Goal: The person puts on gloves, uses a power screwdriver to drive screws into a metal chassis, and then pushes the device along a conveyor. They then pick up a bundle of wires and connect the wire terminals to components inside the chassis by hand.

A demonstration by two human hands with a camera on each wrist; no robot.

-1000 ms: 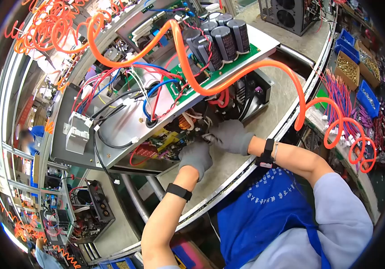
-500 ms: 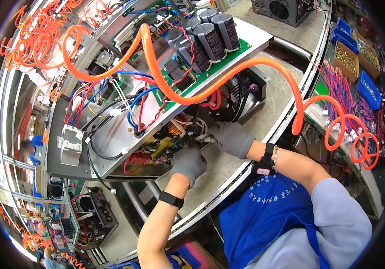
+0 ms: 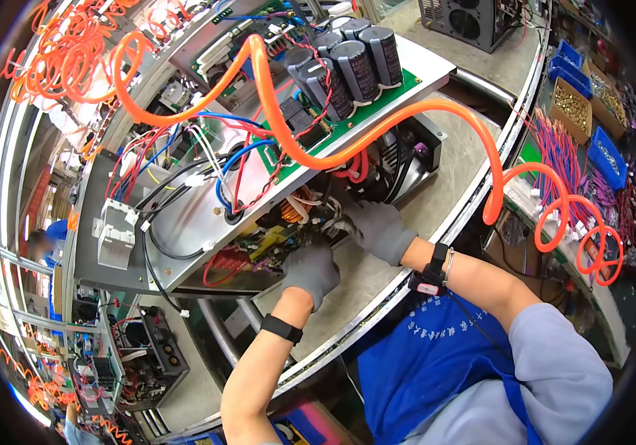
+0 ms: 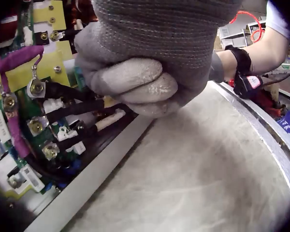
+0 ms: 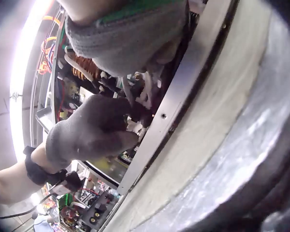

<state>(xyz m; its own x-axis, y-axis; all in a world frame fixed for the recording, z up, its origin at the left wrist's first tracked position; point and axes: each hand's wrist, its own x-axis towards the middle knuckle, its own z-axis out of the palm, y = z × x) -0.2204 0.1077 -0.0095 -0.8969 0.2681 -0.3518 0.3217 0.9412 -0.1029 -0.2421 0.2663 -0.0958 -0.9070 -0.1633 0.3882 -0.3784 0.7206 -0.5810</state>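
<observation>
Both hands wear grey knit gloves and work at the near side of an opened power unit (image 3: 184, 259), under its raised metal plate. My left hand (image 3: 312, 274) has curled outer fingers; in the right wrist view its thumb and forefinger pinch a white connector (image 5: 135, 126). Just right of it, my right hand (image 3: 379, 228) bends over the unit's edge with white wires (image 5: 146, 89) at its fingertips. Its fingertips are mostly hidden, so I cannot tell its grip. Black cables with ring lugs (image 4: 37, 88) lie beside the left hand. A copper coil (image 3: 290, 212) sits behind the hands.
An orange coiled air hose (image 3: 407, 111) arches above the unit. Large black capacitors (image 3: 351, 70) stand on a green board on the plate. On the right are a box of brass fasteners (image 3: 571, 110), blue bins (image 3: 605, 157) and wire bundles (image 3: 551, 152). Another unit (image 3: 151, 348) sits at lower left.
The head view has shifted a little. My hands stay at the same spot on the unit; the left has drawn slightly away from the right, leaving a small gap between them.
</observation>
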